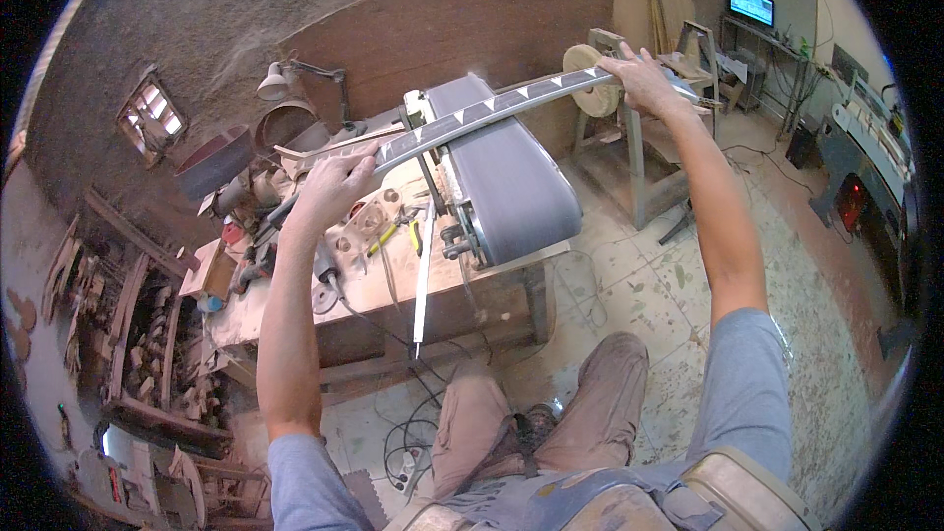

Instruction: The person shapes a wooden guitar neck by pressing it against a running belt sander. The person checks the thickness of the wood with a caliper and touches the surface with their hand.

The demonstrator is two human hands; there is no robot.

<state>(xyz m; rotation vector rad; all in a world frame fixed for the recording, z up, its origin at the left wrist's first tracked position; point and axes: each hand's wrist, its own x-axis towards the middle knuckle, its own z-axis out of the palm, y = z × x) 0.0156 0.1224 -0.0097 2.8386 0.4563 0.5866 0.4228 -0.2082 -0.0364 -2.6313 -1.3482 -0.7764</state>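
Note:
A long dark guitar neck (500, 108) with white triangular inlays spans the top of a wide belt sander (516, 182), crossing it at a slant. My left hand (336, 183) is closed around its left end, over the workbench. At the far right end, my right hand (644, 81) grips the neck with the fingers on top, close to a round wooden disc (592, 81). The inlaid face is turned toward me. Whether its back touches the grey belt cannot be seen from here.
Tools, wood pieces and yellow-handled pliers (382, 240) cover the dusty workbench (285, 310). A desk lamp (275, 82) stands behind. Cables (408, 438) lie on the tiled floor near my feet. A wooden stand (637, 172) is at the right, with a lit monitor (751, 5) farther back.

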